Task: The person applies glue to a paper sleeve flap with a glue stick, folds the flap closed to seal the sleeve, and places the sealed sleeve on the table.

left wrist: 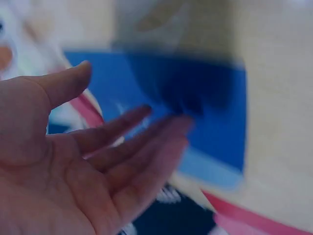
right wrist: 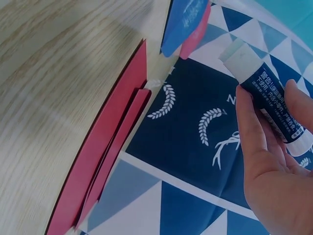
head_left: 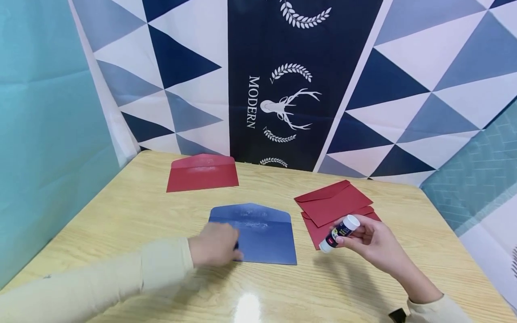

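Note:
A blue envelope (head_left: 266,242) lies with its flap unfolded away from the person, whitish smears showing along the flap and fold. My left hand (head_left: 216,244), blurred in the head view, is at the envelope's left side. In the left wrist view the same hand (left wrist: 98,156) has its fingers extended and nothing in the palm; whether it touches the paper I cannot tell. My right hand (head_left: 373,244) grips a glue stick (head_left: 340,233) with white ends and a dark label, held tilted above the table. Dark label print on the glue stick (right wrist: 274,100) shows in the right wrist view.
Two red envelopes (head_left: 335,202) with folded flaps overlap at the right, beyond the right hand. Another red envelope (head_left: 203,177) lies at the back left, flap unfolded with whitish smears. A patterned cloth (head_left: 278,89) hangs behind the wooden table (head_left: 133,215).

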`<state>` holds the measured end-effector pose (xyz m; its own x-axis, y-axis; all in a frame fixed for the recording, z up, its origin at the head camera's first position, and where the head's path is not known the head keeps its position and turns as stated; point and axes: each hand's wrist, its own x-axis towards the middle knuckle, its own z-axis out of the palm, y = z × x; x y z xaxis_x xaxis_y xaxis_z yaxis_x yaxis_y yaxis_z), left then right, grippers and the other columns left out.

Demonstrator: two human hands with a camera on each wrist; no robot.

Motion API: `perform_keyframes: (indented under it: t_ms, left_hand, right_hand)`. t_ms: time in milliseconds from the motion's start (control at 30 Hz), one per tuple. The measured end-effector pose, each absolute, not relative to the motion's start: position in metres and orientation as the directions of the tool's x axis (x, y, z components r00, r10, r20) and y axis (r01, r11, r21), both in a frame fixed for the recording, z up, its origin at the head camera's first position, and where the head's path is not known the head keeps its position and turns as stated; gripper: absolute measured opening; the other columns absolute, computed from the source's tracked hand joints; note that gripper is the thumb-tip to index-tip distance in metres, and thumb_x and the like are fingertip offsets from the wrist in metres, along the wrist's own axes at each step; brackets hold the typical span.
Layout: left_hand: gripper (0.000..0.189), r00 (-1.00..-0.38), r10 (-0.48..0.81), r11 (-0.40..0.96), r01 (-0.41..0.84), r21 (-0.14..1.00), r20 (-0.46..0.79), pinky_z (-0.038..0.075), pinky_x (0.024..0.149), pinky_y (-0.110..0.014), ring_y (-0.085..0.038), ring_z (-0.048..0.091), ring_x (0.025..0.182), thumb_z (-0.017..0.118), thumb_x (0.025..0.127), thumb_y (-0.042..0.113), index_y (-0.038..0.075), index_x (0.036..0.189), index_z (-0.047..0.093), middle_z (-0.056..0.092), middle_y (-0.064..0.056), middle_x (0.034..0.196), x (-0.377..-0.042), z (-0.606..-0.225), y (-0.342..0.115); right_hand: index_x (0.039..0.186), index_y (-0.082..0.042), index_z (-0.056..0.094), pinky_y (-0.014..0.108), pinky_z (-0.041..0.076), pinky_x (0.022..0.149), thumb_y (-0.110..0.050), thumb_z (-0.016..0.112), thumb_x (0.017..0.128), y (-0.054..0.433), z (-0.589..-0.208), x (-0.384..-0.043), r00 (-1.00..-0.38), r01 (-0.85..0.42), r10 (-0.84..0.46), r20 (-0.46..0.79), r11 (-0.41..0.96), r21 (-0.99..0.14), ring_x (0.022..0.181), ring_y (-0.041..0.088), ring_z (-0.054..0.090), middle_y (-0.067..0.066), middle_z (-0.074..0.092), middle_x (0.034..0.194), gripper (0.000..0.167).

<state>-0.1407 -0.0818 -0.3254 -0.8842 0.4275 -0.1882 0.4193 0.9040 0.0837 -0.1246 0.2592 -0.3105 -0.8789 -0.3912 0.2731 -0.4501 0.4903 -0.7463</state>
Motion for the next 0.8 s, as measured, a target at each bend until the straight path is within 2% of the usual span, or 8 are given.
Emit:
perform_keyframes:
  t_ms: [67,200,367,467,600,700,800]
  left_hand:
    - [0.027,-0.894,0.415,0.908,0.394,0.143,-0.167,0.053,0.062,-0.038,-0.017,0.060,0.068,0.073,0.083,0.032,0.011,0.074,0.059,0.062,-0.001,0.071,-0.165,-0.319,-0.091]
    - [0.016,-0.912,0.361,0.931,0.341,0.131,-0.196,0.053,0.067,-0.036,-0.019,0.058,0.073,0.073,0.082,0.014,0.006,0.080,0.060,0.063,-0.006,0.078,-0.208,-0.312,-0.110]
    - [0.018,-0.880,0.374,0.927,0.347,0.144,-0.292,0.054,0.076,-0.030,-0.017,0.058,0.080,0.077,0.079,0.009,0.002,0.090,0.064,0.066,-0.008,0.089,-0.236,-0.320,-0.123]
    - [0.022,-0.867,0.402,0.915,0.372,0.156,-0.295,0.054,0.081,-0.030,-0.017,0.060,0.085,0.079,0.077,0.008,0.002,0.094,0.066,0.067,-0.008,0.093,-0.241,-0.327,-0.123]
    - [0.018,-0.862,0.425,0.904,0.393,0.167,-0.276,0.051,0.071,-0.025,-0.014,0.053,0.075,0.080,0.075,0.007,0.004,0.084,0.066,0.062,-0.003,0.079,-0.242,-0.335,-0.123]
    - [0.020,-0.856,0.458,0.886,0.415,0.208,-0.241,0.042,0.063,-0.022,-0.013,0.043,0.068,0.082,0.072,0.006,0.004,0.073,0.062,0.048,0.001,0.065,-0.241,-0.338,-0.123]
    - [0.025,-0.842,0.501,0.857,0.449,0.255,-0.200,0.037,0.060,-0.021,-0.012,0.038,0.065,0.084,0.069,0.007,0.006,0.066,0.059,0.039,0.005,0.061,-0.240,-0.339,-0.121]
  right_hand:
    - [0.113,0.007,0.059,0.017,0.057,0.070,0.004,0.073,0.079,0.259,-0.310,-0.125,-0.878,-0.447,-0.396,0.268,0.479,-0.756,0.079,0.001,0.070,-0.023,0.068,0.097,0.037]
    - [0.113,0.008,0.059,0.017,0.057,0.069,0.006,0.071,0.079,0.259,-0.309,-0.127,-0.874,-0.452,-0.401,0.274,0.465,-0.761,0.077,0.002,0.070,-0.022,0.069,0.096,0.036]
    - [0.115,0.007,0.059,0.017,0.057,0.068,0.005,0.071,0.080,0.257,-0.310,-0.128,-0.877,-0.442,-0.402,0.264,0.457,-0.772,0.077,0.003,0.070,-0.020,0.070,0.093,0.037]
    - [0.114,0.008,0.059,0.017,0.057,0.068,0.005,0.071,0.080,0.256,-0.311,-0.126,-0.876,-0.441,-0.406,0.261,0.453,-0.775,0.077,0.003,0.071,-0.019,0.070,0.092,0.036]
    - [0.114,0.008,0.059,0.017,0.057,0.070,0.006,0.072,0.079,0.255,-0.310,-0.124,-0.875,-0.444,-0.406,0.265,0.452,-0.774,0.079,0.001,0.070,-0.019,0.070,0.095,0.037]
    - [0.113,0.007,0.059,0.018,0.057,0.071,0.005,0.072,0.079,0.254,-0.309,-0.123,-0.873,-0.448,-0.406,0.271,0.443,-0.776,0.081,0.001,0.070,-0.019,0.070,0.097,0.036]
    - [0.112,0.006,0.060,0.019,0.057,0.072,0.003,0.073,0.079,0.254,-0.308,-0.123,-0.867,-0.460,-0.411,0.282,0.439,-0.772,0.083,0.002,0.071,-0.018,0.070,0.098,0.035]
